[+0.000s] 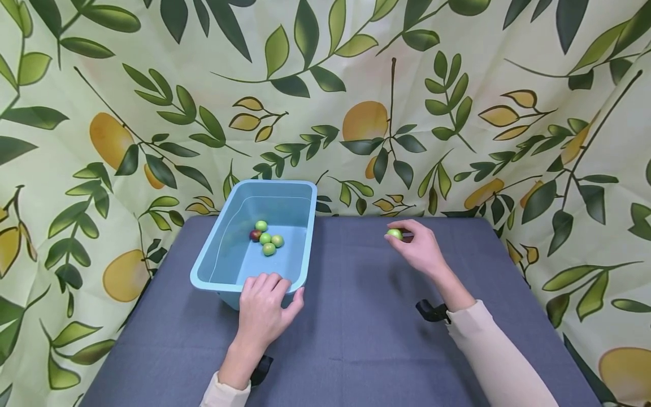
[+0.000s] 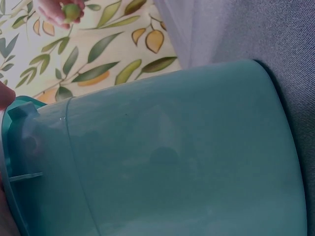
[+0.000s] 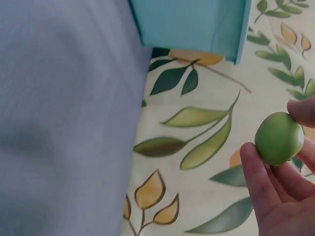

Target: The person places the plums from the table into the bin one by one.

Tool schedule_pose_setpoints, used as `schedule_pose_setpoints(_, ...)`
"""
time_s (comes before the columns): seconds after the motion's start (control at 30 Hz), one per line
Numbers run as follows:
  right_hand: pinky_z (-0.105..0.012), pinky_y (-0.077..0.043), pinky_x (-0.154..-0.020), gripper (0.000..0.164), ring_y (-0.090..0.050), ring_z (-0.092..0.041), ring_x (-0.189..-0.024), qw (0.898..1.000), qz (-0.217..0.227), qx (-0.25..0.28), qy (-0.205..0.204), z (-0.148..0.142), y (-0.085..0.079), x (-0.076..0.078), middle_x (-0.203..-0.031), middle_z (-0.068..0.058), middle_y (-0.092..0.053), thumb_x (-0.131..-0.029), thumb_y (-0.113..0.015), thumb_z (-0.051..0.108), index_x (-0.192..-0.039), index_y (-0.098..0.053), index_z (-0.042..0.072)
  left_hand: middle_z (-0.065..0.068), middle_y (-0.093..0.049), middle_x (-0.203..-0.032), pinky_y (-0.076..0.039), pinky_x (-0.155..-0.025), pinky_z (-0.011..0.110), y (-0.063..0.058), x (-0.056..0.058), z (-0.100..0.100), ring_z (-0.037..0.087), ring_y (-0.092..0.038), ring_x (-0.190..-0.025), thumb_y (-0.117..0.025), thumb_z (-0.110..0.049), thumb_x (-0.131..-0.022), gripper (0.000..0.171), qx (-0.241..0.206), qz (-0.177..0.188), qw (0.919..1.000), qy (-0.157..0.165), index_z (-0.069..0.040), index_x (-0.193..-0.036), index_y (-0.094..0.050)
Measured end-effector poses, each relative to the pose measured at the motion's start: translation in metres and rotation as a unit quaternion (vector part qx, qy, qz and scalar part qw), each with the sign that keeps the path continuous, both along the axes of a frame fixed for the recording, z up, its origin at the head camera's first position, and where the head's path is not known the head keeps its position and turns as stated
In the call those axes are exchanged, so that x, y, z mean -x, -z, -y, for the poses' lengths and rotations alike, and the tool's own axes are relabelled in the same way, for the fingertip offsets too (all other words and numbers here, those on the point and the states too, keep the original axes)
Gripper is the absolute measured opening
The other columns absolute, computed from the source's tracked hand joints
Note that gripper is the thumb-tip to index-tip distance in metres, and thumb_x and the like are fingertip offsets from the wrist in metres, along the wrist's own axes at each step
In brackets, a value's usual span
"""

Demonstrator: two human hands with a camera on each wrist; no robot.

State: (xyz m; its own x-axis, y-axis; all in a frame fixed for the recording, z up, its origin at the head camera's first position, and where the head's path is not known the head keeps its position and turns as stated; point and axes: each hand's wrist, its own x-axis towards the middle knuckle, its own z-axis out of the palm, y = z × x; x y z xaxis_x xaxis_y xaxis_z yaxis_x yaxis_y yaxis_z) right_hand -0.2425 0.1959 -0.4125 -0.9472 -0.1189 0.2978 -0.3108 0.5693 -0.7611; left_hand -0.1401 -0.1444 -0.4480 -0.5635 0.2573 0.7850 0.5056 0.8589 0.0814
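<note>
Between the thumb and fingertips of my right hand [image 1: 421,249] is a small green plum [image 1: 394,233], held up over the right part of the table. The right wrist view shows the plum [image 3: 279,138] smooth and round, pinched at its sides. My left hand [image 1: 264,311] grips the near rim of a blue plastic bin [image 1: 308,243], fingers over the edge. In the bin, several green plums [image 1: 269,249] and a dark red one [image 1: 255,235] lie grouped on the floor. The left wrist view is mostly filled by the bin's outer wall [image 2: 167,147].
A dark grey-blue cloth covers the table [image 1: 351,316]. Right behind its far edge hangs a leaf-and-fruit patterned curtain [image 1: 315,130], which also runs along both sides. The bin stands on the left half of the table. Black straps [image 1: 432,311] circle both wrists.
</note>
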Motion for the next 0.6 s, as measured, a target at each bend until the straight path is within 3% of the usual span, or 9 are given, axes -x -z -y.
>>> schedule_pose_setpoints(0.6, -0.040, -0.057, -0.087, 0.026, -0.068, -0.025, -0.097, 0.997, -0.009, 0.050, -0.056, 0.052, -0.020, 0.002, -0.112, -0.009, -0.069, -0.090, -0.075, 0.015, -0.114, -0.074, 0.006, 0.002, -0.060, -0.071, -0.042, -0.063, 0.042, 0.000, 0.000, 0.000, 0.023, -0.054, -0.063, -0.057, -0.034, -0.090, 0.031, -0.001, -0.003, 1.0000, 0.002, -0.010, -0.077, -0.070)
